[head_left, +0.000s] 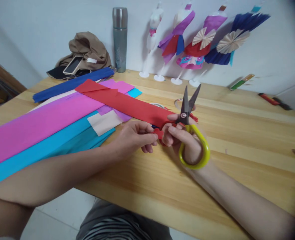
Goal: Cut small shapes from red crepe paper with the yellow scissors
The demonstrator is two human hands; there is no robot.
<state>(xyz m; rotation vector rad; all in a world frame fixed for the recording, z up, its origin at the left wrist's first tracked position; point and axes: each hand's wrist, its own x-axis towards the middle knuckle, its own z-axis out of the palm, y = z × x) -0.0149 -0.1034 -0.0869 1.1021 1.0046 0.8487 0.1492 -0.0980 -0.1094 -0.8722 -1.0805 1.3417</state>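
Note:
My right hand (184,141) holds a pair of scissors (189,106) with yellow-green handles; the dark blades point up and away and stand apart. My left hand (135,135) pinches a small red paper piece (158,133) just left of the right hand's fingers, which also touch it. Both hands meet above the wooden table (237,133), at the near end of a long red crepe paper strip (127,101).
Pink (37,125), cyan (50,148), blue (70,85) and cream (105,121) paper sheets lie at left. At the back stand a steel flask (120,38), a brown bag with a phone (84,55) and several paper-dressed mannequins (187,43). A tape roll (158,105) lies by the scissors.

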